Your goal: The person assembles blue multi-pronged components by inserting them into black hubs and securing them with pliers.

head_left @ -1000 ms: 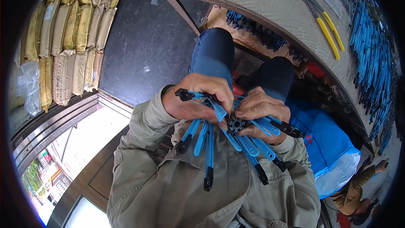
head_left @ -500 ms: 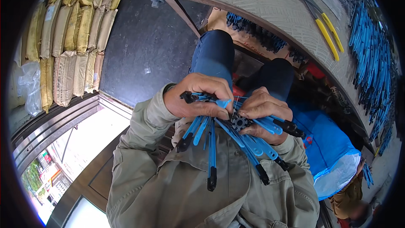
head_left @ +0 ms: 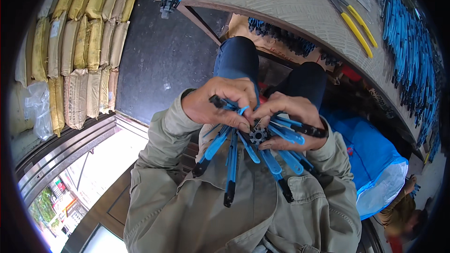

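A small black toothed hub (head_left: 258, 135) sits between my hands, in front of my chest. Flat blue plastic ribs (head_left: 216, 145) with black end caps fan out from around it, several hanging down over my jacket. My right hand (head_left: 298, 110) is closed round the hub's right side, with ribs lying across its fingers. Close against it, my left hand (head_left: 216, 102) pinches at a blue rib near the hub, thumb and fingers together. The fingertips of both hands meet above the hub and hide what is between them.
A worktable (head_left: 286, 7) runs along the far right, bearing yellow-handled pliers (head_left: 352, 24) and a large heap of blue ribs (head_left: 408, 58). Stacked sacks (head_left: 75, 92) stand at left. A blue bag (head_left: 370, 150) is by my right arm; another person (head_left: 407, 215) is at lower right.
The hub has shifted slightly left and up. My right thumb and forefinger have moved in to meet my left fingertips. The ribs have swung a little around the hub.
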Demonstrator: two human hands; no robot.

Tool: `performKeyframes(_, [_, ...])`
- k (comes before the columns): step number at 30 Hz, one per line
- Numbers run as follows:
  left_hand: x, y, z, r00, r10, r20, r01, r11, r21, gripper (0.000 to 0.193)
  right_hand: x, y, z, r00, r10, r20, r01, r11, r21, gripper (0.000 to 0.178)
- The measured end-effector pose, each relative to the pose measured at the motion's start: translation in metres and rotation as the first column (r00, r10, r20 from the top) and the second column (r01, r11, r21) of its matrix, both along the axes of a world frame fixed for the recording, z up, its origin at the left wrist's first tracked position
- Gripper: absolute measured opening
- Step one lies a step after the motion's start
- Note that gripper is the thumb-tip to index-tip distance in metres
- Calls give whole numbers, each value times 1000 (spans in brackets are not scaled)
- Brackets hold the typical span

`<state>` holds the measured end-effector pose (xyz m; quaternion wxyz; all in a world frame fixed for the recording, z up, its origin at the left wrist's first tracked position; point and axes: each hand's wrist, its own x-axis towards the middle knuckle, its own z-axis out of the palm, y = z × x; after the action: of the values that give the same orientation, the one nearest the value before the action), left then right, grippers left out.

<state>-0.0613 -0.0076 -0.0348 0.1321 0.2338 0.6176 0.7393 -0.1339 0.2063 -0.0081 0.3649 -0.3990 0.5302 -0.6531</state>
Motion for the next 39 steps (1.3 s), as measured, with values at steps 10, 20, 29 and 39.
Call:
performKeyframes(10, [64,-3,32,335,886,-322,-933,360,20,43,-2,-26,-6,958,-286,-21,287,954,88,27])
performKeyframes(20, [59,78,-3,510,807,298,-847,531,10,45,23,-31,-4,903,-417,-99,415,909,-48,31])
performKeyframes(29, [66,74,8,560,788,-255,-823,492,-284,40,31,-19,-11,885,-446,-134,445,895,-37,35])
performKeyframes(39, [72,47,4,569,811,-137,-814,532,-232,49,22,-25,6,930,-134,342,113,990,79,44])
